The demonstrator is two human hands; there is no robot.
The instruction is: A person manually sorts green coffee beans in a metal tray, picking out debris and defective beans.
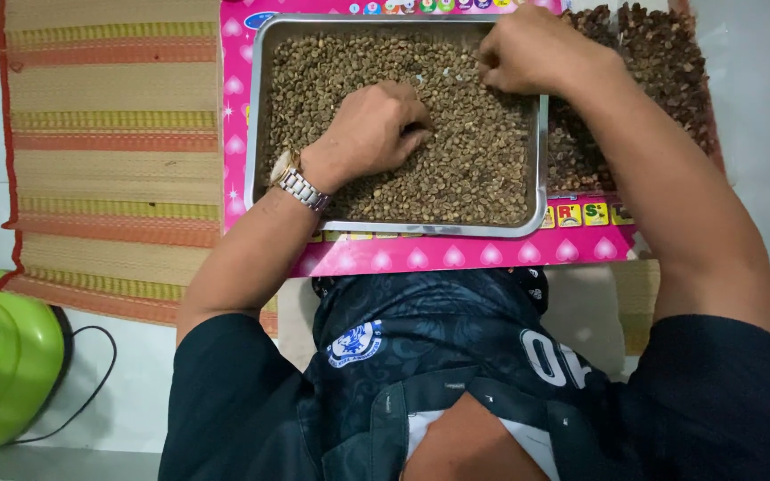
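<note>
A rectangular metal tray [257, 107] full of small greenish-brown beans [474, 160] lies on a pink play mat [456, 254]. My left hand [372, 129], with a metal wristwatch [296, 183] on its wrist, rests palm down in the middle of the beans with its fingers curled into them. My right hand [532, 49] is at the tray's far right corner, with its fingertips pinched together on the beans. Whether either hand holds any beans is hidden.
A heap of darker brown beans [661, 62] lies right of the tray. A striped woven mat [109, 142] covers the floor to the left. A green round appliance [2, 356] with a black cord [91, 392] sits at the lower left.
</note>
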